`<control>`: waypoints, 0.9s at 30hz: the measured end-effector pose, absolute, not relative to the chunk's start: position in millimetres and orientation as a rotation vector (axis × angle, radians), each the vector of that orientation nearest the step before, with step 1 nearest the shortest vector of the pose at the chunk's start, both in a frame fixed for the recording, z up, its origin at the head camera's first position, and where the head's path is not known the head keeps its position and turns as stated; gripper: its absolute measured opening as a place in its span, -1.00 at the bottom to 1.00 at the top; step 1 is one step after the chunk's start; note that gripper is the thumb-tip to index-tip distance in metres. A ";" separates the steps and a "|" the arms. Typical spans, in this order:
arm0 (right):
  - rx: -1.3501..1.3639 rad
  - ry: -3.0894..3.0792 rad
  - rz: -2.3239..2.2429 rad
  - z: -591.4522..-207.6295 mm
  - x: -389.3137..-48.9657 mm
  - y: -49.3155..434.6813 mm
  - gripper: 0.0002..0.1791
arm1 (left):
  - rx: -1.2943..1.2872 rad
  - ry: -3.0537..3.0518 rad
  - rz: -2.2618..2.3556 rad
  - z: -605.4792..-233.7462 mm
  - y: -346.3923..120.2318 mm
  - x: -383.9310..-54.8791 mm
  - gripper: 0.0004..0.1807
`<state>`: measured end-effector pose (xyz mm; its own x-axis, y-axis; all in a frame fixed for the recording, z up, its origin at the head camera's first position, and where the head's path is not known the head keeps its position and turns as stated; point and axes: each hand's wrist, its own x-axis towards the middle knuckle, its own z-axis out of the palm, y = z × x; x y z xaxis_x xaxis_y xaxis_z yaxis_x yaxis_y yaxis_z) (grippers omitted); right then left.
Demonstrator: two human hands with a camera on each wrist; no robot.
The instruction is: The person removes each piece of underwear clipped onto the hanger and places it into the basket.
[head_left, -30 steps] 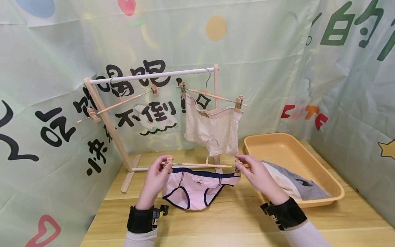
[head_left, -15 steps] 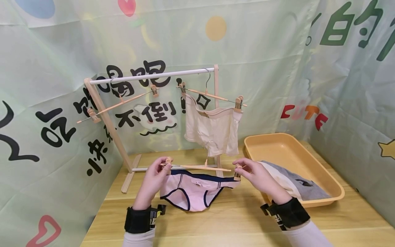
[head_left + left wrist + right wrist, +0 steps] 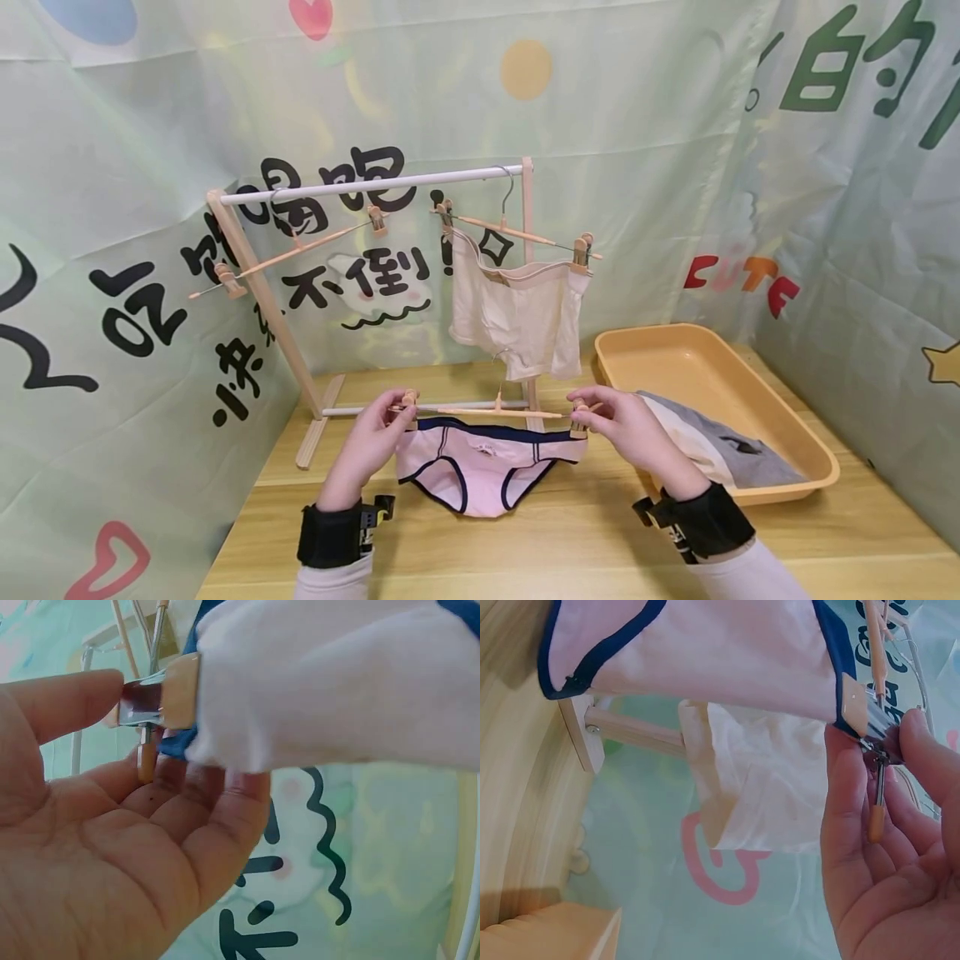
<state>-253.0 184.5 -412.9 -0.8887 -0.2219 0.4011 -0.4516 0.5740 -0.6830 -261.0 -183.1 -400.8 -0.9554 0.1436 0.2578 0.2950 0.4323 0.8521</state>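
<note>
Pink briefs (image 3: 483, 467) with navy edging hang by their waistband from a wooden clip hanger (image 3: 495, 412), held up over the table in front of the rack. My left hand (image 3: 375, 437) pinches the hanger's left clip (image 3: 180, 690) between thumb and fingers, and the waistband's corner sits in that clip. At the other end, my right hand (image 3: 630, 433) pinches the right clip (image 3: 855, 705), which grips the opposite corner of the waistband. The hanger's metal hook points up and overlaps the cream shorts (image 3: 517, 308) behind it in the head view.
A small rack with a white rail (image 3: 375, 181) stands at the back. The cream shorts hang on its right side, and a bare clip hanger (image 3: 300, 250) on its left. A yellow tray (image 3: 660, 333) at the right holds grey-and-cream cloth (image 3: 750, 462).
The hanger and briefs have come down slightly, and the hook has shifted a little left. My left hand has lowered a bit. Both hands have kept their hold on the clips.
</note>
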 end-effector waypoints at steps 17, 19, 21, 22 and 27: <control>0.578 -2.472 1.098 -411.2 -247.8 177.9 -0.76 | -0.361 -2.408 -0.922 -393.4 -153.0 -246.7 -0.43; 0.595 -2.461 1.096 -411.2 -246.8 176.9 -0.76 | -0.444 -2.322 -0.898 -391.7 -144.6 -244.2 -0.45; 0.610 -2.455 1.100 -411.0 -245.7 175.8 -0.75 | -0.526 -2.282 -0.897 -391.4 -137.1 -242.4 -0.47; 0.615 -2.453 1.103 -411.0 -245.1 175.1 -0.75 | -0.564 -2.278 -0.910 -391.5 -133.7 -241.0 -0.48; 0.640 -2.438 1.102 -412.2 -243.7 171.5 -0.74 | -0.687 -2.374 -0.981 -397.2 -119.6 -236.3 -0.44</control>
<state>-243.7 171.5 -412.2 -0.8205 -0.2441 0.5169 -0.5493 0.5872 -0.5946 -236.3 -119.6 -397.2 -0.7598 0.2637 0.5943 0.6064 0.6172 0.5014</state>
